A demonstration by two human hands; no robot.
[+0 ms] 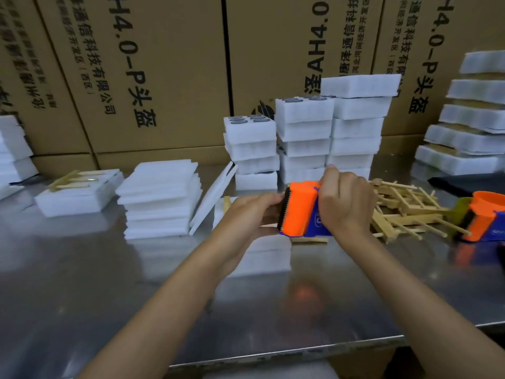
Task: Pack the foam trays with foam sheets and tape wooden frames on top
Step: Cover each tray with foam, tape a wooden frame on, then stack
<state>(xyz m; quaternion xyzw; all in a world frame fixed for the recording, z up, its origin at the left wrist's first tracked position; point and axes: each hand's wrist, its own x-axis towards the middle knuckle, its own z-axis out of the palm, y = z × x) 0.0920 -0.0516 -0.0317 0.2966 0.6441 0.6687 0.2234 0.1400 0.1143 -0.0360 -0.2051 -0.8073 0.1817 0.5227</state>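
Steel table (82, 283); hands hide foam tray (262, 255).

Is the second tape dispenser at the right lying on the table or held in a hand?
Lying on the table: the second tape dispenser rests beside the wooden frames, untouched by either hand.

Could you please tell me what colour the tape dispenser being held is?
Orange and blue tape dispenser, in the head view.
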